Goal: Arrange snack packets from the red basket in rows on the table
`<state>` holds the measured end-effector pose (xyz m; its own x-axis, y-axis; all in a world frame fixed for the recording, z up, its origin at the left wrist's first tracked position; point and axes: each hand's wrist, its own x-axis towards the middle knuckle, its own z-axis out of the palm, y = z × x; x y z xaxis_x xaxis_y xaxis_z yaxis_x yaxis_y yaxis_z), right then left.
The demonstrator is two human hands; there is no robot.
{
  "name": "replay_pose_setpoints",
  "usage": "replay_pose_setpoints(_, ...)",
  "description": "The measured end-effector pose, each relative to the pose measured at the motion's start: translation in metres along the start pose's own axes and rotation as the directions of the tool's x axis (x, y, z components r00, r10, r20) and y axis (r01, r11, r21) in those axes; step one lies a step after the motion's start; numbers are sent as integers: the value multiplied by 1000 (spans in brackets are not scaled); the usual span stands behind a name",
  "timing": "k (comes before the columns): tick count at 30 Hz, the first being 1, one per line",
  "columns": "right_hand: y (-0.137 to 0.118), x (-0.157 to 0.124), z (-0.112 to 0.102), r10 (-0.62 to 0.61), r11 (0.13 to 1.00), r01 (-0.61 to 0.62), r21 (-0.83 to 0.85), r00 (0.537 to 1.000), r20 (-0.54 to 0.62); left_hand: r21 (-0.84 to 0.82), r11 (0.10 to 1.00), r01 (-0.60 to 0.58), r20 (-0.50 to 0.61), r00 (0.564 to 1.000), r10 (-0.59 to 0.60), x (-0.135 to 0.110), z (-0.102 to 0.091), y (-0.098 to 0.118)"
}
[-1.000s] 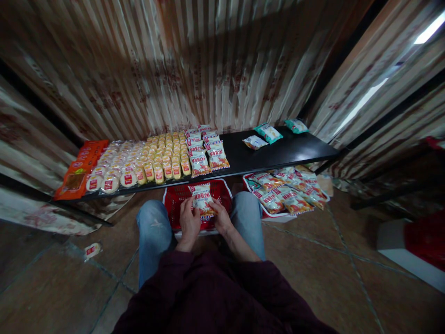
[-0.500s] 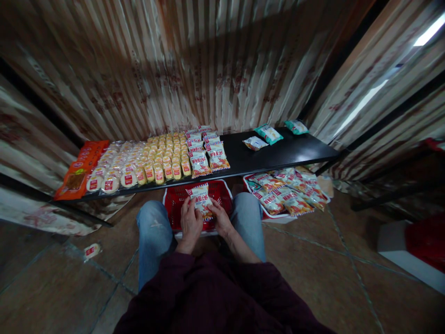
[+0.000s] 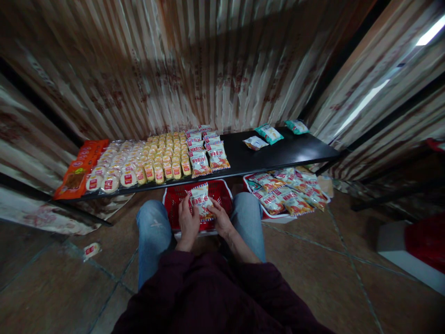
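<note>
Between my knees, a white snack packet with red lettering and a striped edge is held over a red basket. My left hand has its fingers closed along the packet's left side. On the right side my right hand pinches it, thumb on the front. Matching snack packets stand in two columns on the black shelf just beyond. To the right, a second basket holds a heap of similar packets.
Along the shelf's left lie yellow wrapped cakes, round white wrapped cakes and an orange bag. Green packets and a white packet lie farther right. One small wrapped cake is on the floor at left.
My left hand has shifted slightly left and down along the packet's edge. The packet stays in nearly the same place, and my right hand has barely moved.
</note>
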<state>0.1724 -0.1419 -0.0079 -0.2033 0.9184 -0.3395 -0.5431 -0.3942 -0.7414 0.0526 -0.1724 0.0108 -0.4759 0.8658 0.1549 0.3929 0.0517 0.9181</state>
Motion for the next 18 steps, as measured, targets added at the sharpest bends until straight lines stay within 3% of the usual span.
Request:
replay_pose_setpoints(2, 0, -1, 0, 12, 1000, -12, 7, 1000, 19, -166, 971, 171, -38, 983, -180, 8, -1, -1)
replay_pose_setpoints(4, -1, -2, 0, 32, 999, -32, 7, 999, 38, -340, 885, 318, -22, 938, -346, 16, -2, -1)
replay_pose_setpoints(7, 1, -3, -1, 70, 998, -70, -8, 994, 89, -516, 734, 442, 43, 869, -493, 25, -4, 0)
replay_pose_setpoints(10, 3, -3, -3, 105, 994, -101, -36, 986, 127, -579, 671, 462, 29, 835, -550, 35, -6, -1)
replay_pose_setpoints(18, 6, 0, -8, 140, 990, -138, -29, 983, 119, -658, 682, 319, -64, 879, -473, 64, -17, -8)
